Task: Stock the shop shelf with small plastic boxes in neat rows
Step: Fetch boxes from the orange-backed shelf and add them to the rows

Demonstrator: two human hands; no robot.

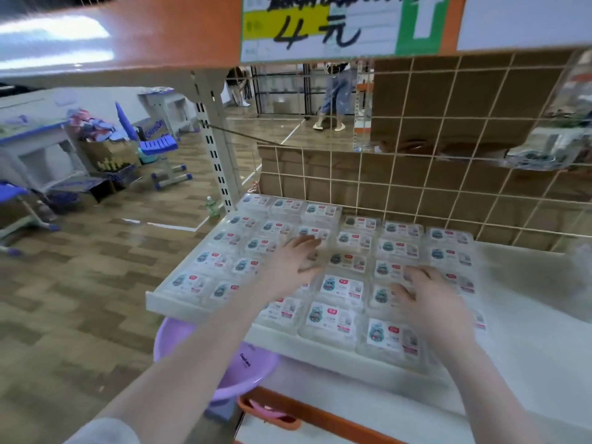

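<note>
2 hands (pixel 296 262) (pixel 429 299) flat, fingers spread, resting on plastic boxes (pixel 338 318) rowed on shelf (pixel 528 347)

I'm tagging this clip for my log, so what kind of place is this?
Most likely a retail shop. A handwritten price sign hangs on the shelf above, rows of small plastic boxes fill the white shelf backed by wire grid, and both hands rest on the boxes.

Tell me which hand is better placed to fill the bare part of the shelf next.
Probably the right hand. It lies open on the boxes nearest the bare shelf surface at the right end. The left hand rests flat on boxes further left, so it would need to cross over.
</note>
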